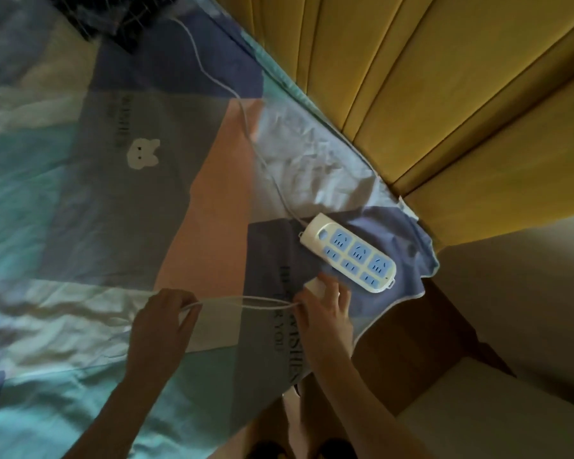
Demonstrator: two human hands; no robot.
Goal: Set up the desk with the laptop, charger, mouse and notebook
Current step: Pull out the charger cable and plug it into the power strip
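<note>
A white charger cable [246, 301] is stretched in a doubled loop between my two hands above a patchwork bed sheet [90, 200]. My left hand [161, 321] pinches the loop's left end. My right hand [325, 311] grips the right end together with the white charger block [315, 286], which is mostly hidden by the fingers. Just beyond my right hand, a white power strip [348, 251] with blue sockets lies near the corner of the bed. Its own white cord [246, 127] runs away toward the top of the view. No laptop, mouse or notebook shows.
A yellow padded headboard [444, 77] fills the upper right. A dark, blurred object [113, 18] lies at the top edge of the bed. Below the bed corner are a brown floor [411, 352] and a pale surface [494, 415]. Dark shoes [312, 450] show at the bottom.
</note>
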